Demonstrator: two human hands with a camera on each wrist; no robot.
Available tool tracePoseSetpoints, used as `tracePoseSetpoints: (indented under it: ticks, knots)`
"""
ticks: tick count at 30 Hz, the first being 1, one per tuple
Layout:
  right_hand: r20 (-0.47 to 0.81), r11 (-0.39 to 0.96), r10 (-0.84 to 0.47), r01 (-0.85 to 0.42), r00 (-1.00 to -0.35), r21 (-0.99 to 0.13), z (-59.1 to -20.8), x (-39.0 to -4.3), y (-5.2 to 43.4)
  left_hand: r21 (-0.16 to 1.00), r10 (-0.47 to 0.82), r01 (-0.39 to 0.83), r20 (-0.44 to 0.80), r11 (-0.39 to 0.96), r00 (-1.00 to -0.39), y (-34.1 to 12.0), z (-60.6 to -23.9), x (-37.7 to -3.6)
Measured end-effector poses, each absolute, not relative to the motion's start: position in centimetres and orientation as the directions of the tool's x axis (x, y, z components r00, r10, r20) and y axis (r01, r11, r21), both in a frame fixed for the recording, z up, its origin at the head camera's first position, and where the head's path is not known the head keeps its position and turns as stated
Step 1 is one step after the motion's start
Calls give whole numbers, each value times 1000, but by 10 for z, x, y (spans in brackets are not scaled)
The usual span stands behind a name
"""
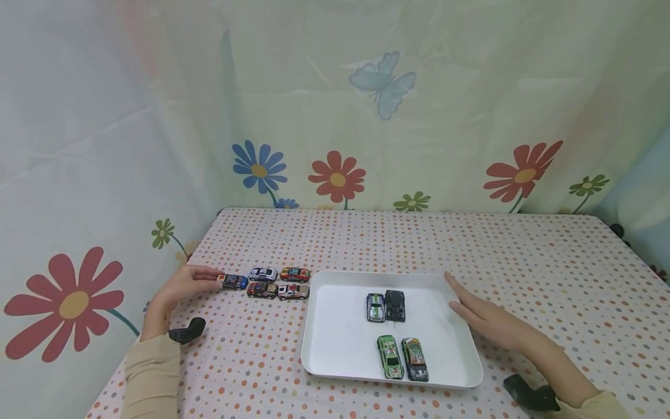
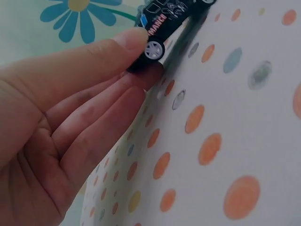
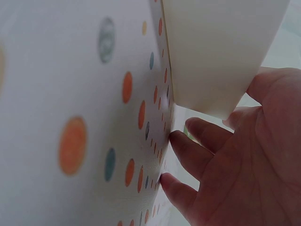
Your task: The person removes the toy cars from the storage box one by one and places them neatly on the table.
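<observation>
At the left of the table, my left hand (image 1: pixel 180 285) pinches the rear end of a dark blue toy car (image 1: pixel 233 281). Thumb and fingertips meet at its back wheel (image 2: pixel 154 50) in the left wrist view. Right beside that car are a white-and-blue toy car (image 1: pixel 263 274), a red-and-yellow one (image 1: pixel 295 274), a dark red one (image 1: pixel 263 290) and a white-and-red one (image 1: pixel 293 291). My right hand (image 1: pixel 489 317) rests at the right rim of a white tray (image 1: pixel 335 326), thumb over the edge and fingers loosely extended outside its far corner.
Inside the tray, a green-and-silver car (image 1: pixel 376 307) and a black car (image 1: pixel 395 306) stand side by side. Nearer its front wall are a bright green car (image 1: pixel 390 357) and a multicoloured car (image 1: pixel 415 359). A dotted cloth (image 1: pixel 419 241) covers the table, with a flowered curtain (image 1: pixel 445 134) behind.
</observation>
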State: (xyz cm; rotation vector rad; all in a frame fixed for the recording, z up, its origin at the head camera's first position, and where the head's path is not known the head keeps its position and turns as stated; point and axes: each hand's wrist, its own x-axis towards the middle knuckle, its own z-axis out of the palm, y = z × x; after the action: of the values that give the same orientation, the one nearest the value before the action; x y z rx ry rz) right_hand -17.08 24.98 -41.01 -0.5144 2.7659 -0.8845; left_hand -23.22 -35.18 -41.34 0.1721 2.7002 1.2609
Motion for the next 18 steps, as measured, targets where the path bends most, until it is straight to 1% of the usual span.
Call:
tracePoseSetpoints:
  ticks: [7,18]
  knots:
    - [-71,756,-385,-271,-920,-596,-410,-171,250,750,203,102,-44,653,-978,-348,-409,-232]
    - [-63,756,-386,-276,-920,-593,-410,-171,250,582,264,219,9,783,-965,-336,-399,-236]
